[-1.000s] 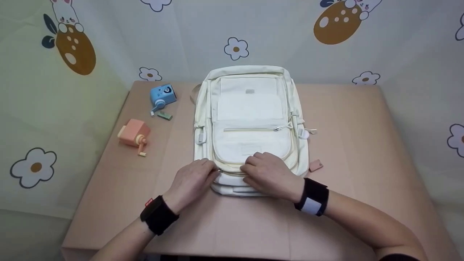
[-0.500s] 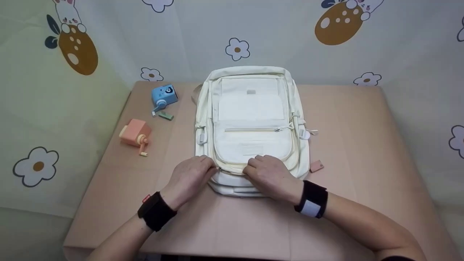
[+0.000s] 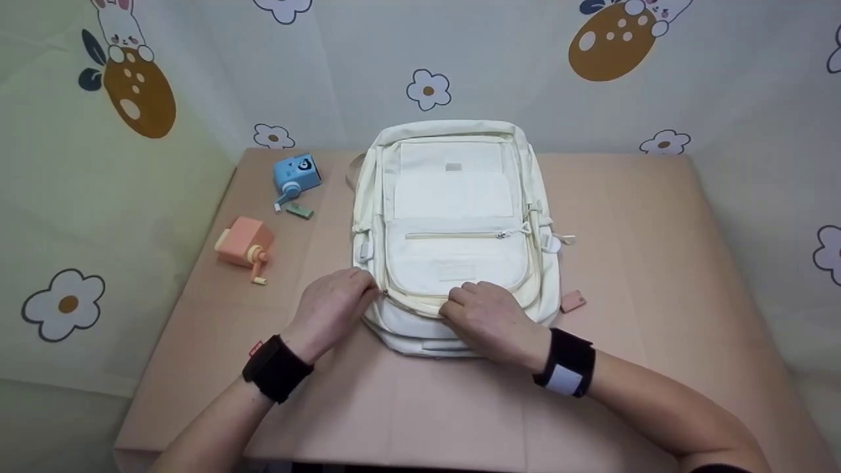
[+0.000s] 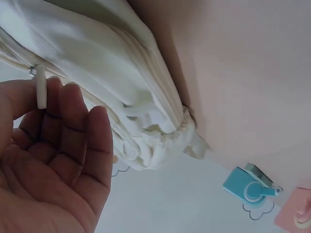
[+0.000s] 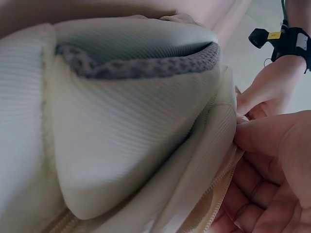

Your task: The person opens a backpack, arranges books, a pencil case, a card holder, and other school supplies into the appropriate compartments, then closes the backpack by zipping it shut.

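Pinching zipper pull (image 4: 41, 87), left hand (image 4: 46, 160); backpack (image 3: 453, 217) beneath.

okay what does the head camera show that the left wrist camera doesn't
Only the head view shows the whole cream backpack lying flat on the table, the right hand gripping its near edge, and a small pink tag. Only the left wrist view shows the white zipper pull pinched at the left hand. Both show the backpack, the left hand, the blue sharpener and the orange sharpener.
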`<act>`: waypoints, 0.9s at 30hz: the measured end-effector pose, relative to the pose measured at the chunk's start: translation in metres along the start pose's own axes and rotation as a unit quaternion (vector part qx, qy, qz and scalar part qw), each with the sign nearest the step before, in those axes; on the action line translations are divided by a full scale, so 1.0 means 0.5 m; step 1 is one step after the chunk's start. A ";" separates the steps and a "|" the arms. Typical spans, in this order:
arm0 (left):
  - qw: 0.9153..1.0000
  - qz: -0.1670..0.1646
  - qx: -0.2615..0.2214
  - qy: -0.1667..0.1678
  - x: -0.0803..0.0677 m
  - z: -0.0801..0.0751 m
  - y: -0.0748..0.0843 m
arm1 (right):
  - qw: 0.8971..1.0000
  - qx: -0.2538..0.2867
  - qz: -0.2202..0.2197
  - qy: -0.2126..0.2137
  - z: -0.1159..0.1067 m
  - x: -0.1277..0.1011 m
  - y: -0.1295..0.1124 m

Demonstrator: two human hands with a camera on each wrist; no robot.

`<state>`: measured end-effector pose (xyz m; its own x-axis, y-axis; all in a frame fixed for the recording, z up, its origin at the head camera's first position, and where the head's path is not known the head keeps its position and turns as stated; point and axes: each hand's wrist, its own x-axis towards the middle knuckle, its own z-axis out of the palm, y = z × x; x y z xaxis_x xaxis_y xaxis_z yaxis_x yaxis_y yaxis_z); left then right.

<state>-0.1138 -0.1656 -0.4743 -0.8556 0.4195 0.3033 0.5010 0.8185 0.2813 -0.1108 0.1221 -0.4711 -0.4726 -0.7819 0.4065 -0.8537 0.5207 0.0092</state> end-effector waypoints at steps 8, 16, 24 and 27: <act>0.999 -0.038 -0.001 0.020 0.018 0.013 -0.032 | 1.000 0.006 0.001 -0.001 0.002 -0.003 -0.001; 0.999 -0.053 -0.012 -0.007 0.024 0.006 -0.032 | 0.999 0.035 0.022 -0.007 -0.002 0.008 -0.003; 0.999 -0.050 -0.017 -0.007 0.023 0.005 -0.033 | 0.998 -0.004 0.017 -0.061 -0.014 0.063 -0.028; 0.999 -0.049 -0.017 -0.011 0.025 0.005 -0.030 | 0.996 -0.033 0.009 -0.079 -0.013 0.086 -0.041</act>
<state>-0.1322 -0.1714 -0.4770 -0.9030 0.3467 0.2536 0.4187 0.8424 0.3392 -0.1120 0.0801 -0.4479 -0.5208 -0.8135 0.2589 -0.8309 0.5527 0.0650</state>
